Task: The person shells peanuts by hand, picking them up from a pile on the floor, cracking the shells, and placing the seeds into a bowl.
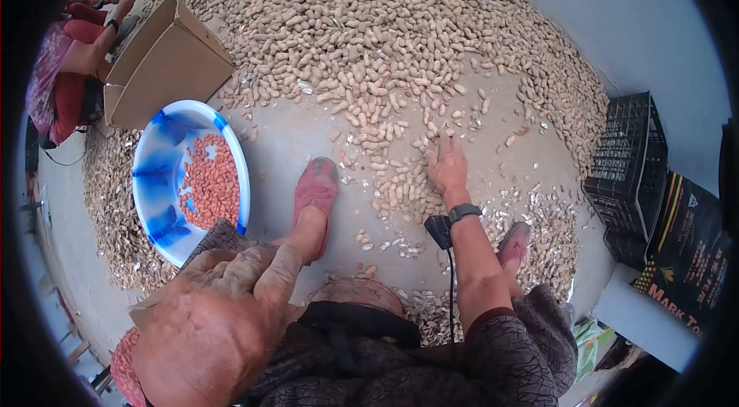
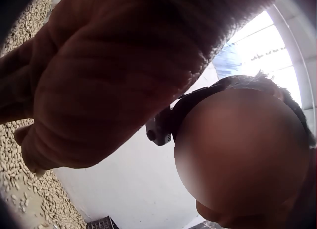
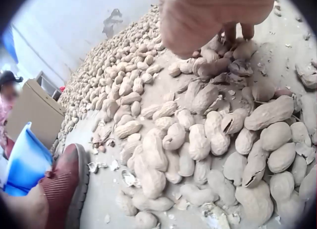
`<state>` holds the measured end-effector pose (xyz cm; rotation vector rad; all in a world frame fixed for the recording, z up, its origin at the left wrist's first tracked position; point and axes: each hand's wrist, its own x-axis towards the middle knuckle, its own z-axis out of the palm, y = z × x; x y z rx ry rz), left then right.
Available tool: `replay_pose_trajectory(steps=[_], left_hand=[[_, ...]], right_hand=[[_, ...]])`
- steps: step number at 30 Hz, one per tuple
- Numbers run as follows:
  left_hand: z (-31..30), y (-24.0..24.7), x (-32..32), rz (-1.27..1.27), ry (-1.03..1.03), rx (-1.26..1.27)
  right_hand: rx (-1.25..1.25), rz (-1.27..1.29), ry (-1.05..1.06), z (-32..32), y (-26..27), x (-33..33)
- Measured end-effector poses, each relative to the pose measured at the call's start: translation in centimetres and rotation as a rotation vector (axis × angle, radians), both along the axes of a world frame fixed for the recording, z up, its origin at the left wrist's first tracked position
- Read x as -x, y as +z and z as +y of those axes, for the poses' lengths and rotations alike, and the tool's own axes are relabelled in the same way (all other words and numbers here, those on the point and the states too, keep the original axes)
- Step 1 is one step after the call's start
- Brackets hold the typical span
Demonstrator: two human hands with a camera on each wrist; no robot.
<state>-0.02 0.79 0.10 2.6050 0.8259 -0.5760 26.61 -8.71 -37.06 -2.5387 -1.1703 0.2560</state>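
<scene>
The left hand [image 1: 223, 299] is raised close to the head camera, dusty on its fingers; in the left wrist view the hand [image 2: 109, 80] fills much of the picture, fingers pointing left, with nothing visibly held. Down at the floor, the right hand [image 1: 448, 166] reaches palm down among loose unshelled peanuts [image 1: 400, 185]. In the right wrist view, the fingers of the right hand [image 3: 220, 16] point down onto peanuts [image 3: 245, 49], their tips partly hidden. Unshelled peanuts [image 3: 198, 142] and bits of shell lie between this hand and the wrist camera.
A blue-and-white basin [image 1: 156, 211] holds reddish kernels [image 1: 209, 184]. Beyond stand a cardboard box [image 1: 173, 72] and another person [image 1: 65, 76]. A large peanut heap [image 1: 369, 15] spreads ahead; black crates [image 1: 627, 161] stand at right. Red shoes [image 1: 315, 191] flank the work area.
</scene>
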Motion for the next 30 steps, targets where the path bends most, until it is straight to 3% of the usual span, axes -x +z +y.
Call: replay_pose_trajectory(steps=[2,5,9,11,15,18,20,30], left_hand=[[0.1,-0.3,0.4,-0.059,-0.030,-0.005],[0.3,-0.3,0.4,-0.030,0.002,0.020],[0.3,0.3,0.0,0.005,0.008,0.013],[0.2,0.3,0.0,0.037,0.009,-0.008],[0.4,0.1,0.3,0.059,0.043,0.081],[0.6,0.1,0.4,0.095,0.037,0.062],[1.2,0.2,0.9,-0.047,-0.016,0.127],[0.2,0.5,0.5,-0.040,-0.104,0.086]], right_hand=[[0.063,0.190,-0.031,-0.4,1.4,1.3],[0.130,0.051,0.140,-2.9,1.0,3.6],[0.298,0.085,0.133,-1.6,2.6,4.5],[-0.063,-0.141,0.282,1.3,2.8,4.9],[-0.158,-0.128,0.449,7.4,2.5,7.3],[0.012,-0.112,0.540,8.6,1.0,8.3],[0.020,-0.111,0.499,7.6,0.3,8.2],[0.139,-0.061,0.231,-1.5,-0.2,5.6]])
